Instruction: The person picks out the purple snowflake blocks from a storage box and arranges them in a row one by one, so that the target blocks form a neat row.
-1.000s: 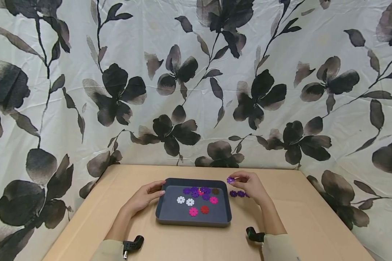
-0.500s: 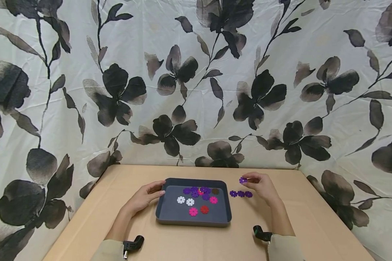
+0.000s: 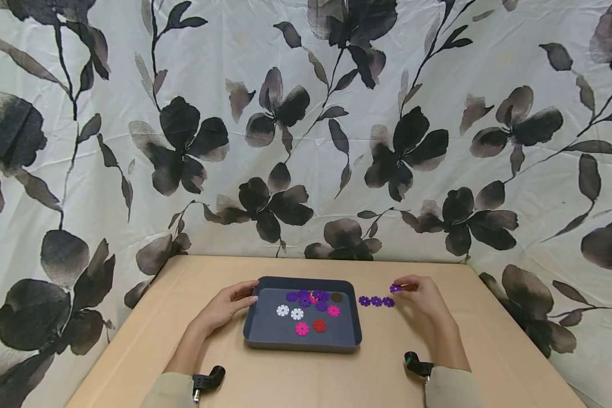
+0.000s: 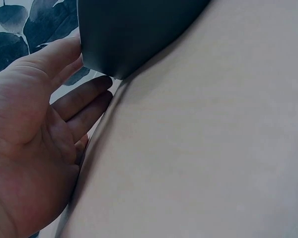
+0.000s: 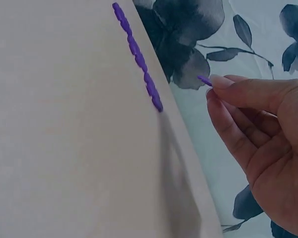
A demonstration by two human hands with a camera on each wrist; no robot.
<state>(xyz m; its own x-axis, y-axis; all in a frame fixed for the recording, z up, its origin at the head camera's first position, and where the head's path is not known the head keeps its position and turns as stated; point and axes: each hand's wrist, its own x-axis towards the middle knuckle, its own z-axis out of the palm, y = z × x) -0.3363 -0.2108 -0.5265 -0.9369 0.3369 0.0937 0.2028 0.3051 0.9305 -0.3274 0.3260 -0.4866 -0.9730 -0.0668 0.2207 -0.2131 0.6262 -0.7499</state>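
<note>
My right hand (image 3: 428,297) pinches a purple notched plastic disc (image 3: 395,288) between thumb and fingertips, above the table. In the right wrist view the held disc (image 5: 204,80) shows edge-on. Just left of it, a row of three purple discs (image 3: 376,301) lies on the table, edge to edge. My left hand (image 3: 224,306) holds the left side of the grey tray (image 3: 265,339), its thumb at the rim. From the left wrist, the thumb meets the tray wall (image 4: 129,34) while the other fingers extend near the tray's lower edge. Purple discs (image 3: 304,298) lie clustered in the tray.
The tray also bears white discs (image 3: 283,310), pink discs (image 3: 302,328), a red disc (image 3: 319,326) and a brown disc (image 3: 336,297). Everything stands on a light wooden table (image 3: 306,379). Behind it hangs a floral cloth (image 3: 336,170).
My right hand has moved right with the pinched purple disc, from beside the tray to the right end of the row, uncovering the row. The left hand and tray have kept their place.
</note>
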